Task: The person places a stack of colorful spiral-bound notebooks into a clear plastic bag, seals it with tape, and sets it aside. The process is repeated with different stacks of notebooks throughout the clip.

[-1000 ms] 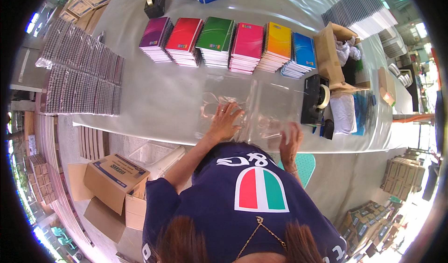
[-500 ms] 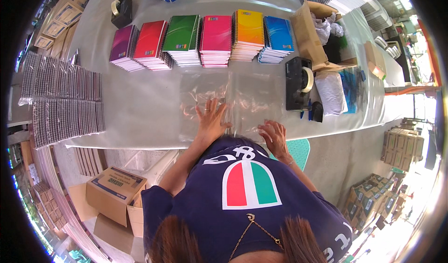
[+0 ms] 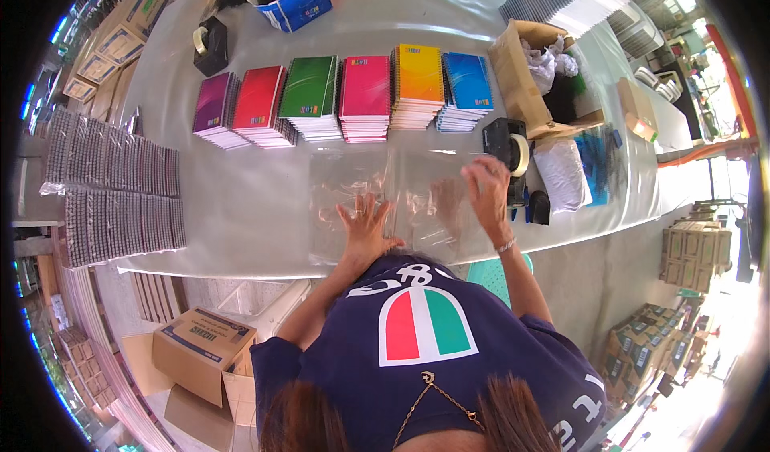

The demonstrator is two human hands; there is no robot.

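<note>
Film [image 3: 337, 175], clear, creased, in two panels side by side: lay flat on the grey table [image 3: 249, 211], before the person. Left hand [image 3: 366, 226]: palm down on the film's left panel, fingers spread apart, nothing clamped. Right hand [image 3: 488, 191]: raised near the film's far right corner, fingers bent; whether their tips met could not be told, and no item showed in the grip. Dispenser [image 3: 497, 135], black, with pale tape roll: stood just right of the film. Notebooks, spiral-bound, six stacks in a row beyond the film, left to right: purple [image 3: 215, 103], red [image 3: 258, 99], green [image 3: 309, 87], pink [image 3: 365, 87], yellow [image 3: 419, 75], blue [image 3: 468, 79]. Packet [image 3: 559, 175], white: right of the film. Carton [image 3: 513, 83], brown, open, crumpled white plastic inside: beyond the film, to the right. Bundles [image 3: 124, 223], spiral-edged, in clear wrap: well left of the film. Second dispenser [image 3: 215, 51], black: far beyond the film, to the left. Bin [image 3: 297, 11], blue: farther beyond the film, also leftward. Stool [image 3: 489, 279], green, partly hidden: on the near side of the film, to the right
</note>
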